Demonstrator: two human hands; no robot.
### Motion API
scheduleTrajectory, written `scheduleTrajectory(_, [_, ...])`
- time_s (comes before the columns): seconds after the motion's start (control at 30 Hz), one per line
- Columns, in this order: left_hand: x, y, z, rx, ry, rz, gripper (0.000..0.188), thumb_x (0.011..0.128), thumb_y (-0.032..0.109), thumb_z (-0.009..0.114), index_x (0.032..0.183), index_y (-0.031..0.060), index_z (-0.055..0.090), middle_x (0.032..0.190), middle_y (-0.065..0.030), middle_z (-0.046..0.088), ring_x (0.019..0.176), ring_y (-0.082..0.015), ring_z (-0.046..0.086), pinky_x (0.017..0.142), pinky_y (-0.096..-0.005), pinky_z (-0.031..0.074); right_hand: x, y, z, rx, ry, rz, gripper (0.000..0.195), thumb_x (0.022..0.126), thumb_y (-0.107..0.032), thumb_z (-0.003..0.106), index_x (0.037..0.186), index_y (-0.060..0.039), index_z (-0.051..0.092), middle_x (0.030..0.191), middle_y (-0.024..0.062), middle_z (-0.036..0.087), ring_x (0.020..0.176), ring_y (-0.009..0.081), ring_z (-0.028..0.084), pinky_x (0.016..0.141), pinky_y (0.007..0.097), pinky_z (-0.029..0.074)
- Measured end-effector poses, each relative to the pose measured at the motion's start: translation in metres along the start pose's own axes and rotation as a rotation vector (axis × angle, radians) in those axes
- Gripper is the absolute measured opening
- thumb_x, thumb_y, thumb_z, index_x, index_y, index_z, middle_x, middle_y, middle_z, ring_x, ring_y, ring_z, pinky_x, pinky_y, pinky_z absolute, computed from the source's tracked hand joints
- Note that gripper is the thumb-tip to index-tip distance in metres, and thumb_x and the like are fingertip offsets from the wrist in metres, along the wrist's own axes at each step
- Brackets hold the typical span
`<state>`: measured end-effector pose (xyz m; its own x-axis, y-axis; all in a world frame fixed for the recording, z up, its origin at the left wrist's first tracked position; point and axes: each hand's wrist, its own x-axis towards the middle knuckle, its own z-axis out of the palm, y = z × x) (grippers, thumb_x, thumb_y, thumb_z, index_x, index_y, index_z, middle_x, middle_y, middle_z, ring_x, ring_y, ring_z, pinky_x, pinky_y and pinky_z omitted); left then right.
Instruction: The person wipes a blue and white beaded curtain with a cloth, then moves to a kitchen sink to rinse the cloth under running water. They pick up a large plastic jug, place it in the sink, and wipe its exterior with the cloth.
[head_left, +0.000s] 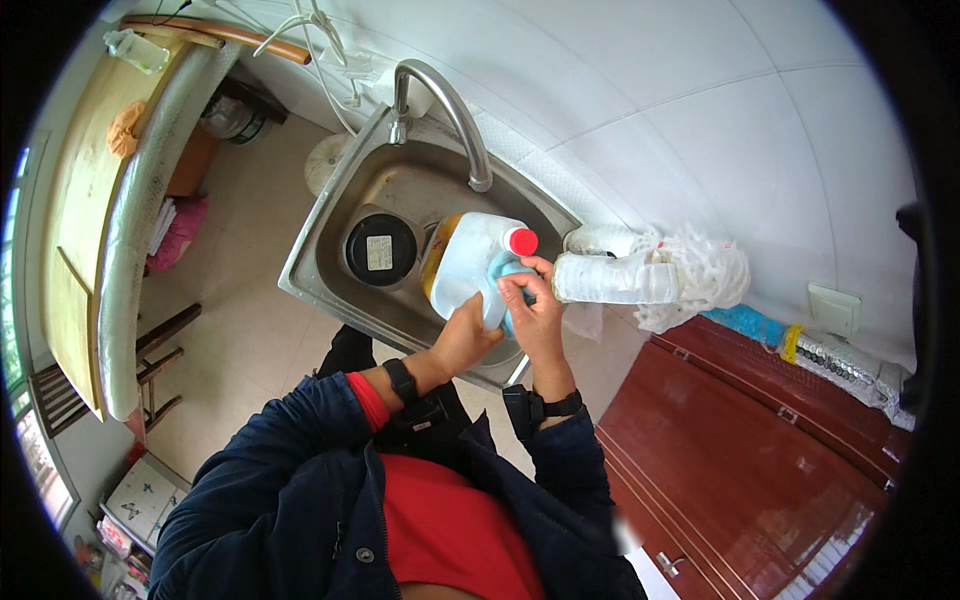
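Note:
A translucent plastic jug (466, 259) with a red screw cap (523, 241) is tilted over the stainless steel sink (330, 187). Amber-coloured contents show at its lower left end. My left hand (466, 337) grips the jug near its handle side. In my right hand (534, 300) is a light blue cloth (506, 268), pressed against the jug just below the cap. Part of the cloth is hidden behind my fingers. To the left of the jug, a round container with a black lid (381, 251) stands in the basin; its label bears writing.
A curved metal faucet (450, 97) arches over the basin. Right of the sink are a wrapped clear plastic bottle (622, 277) and bundled white plastic (705, 270). A dark red wooden cabinet (712, 420) stands at right. A wooden table (82, 195) is at far left.

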<state>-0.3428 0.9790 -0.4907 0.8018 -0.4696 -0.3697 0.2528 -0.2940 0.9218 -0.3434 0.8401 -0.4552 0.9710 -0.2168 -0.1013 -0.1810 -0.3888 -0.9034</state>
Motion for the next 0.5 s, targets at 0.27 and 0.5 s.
scheduleTrajectory(0.27, [0.001,-0.012,0.011,0.066,-0.108,0.079,0.033,0.075,0.008,0.066,0.103,-0.0019,0.053,0.094,-0.0275,0.064,0.093,-0.0441,0.062,0.08,-0.0429,0.05,0.015,0.024,-0.011,-0.247,0.154,-0.009,0.091,0.076,-0.012,0.079,0.144,0.0074,0.022,0.13,0.0198,0.048,0.113,0.0291,0.051,0.1,0.0399,0.041])
scheduleTrajectory(0.5, [0.003,-0.01,0.01,0.071,-0.098,0.047,0.032,0.075,0.009,0.066,0.102,-0.0019,0.053,0.095,-0.027,0.064,0.092,-0.042,0.063,0.08,-0.0425,0.05,0.029,-0.012,0.003,-0.415,0.137,0.225,0.082,0.072,-0.031,0.084,0.13,0.0066,0.039,0.122,0.0231,0.052,0.112,0.0326,0.051,0.101,0.0405,0.038])
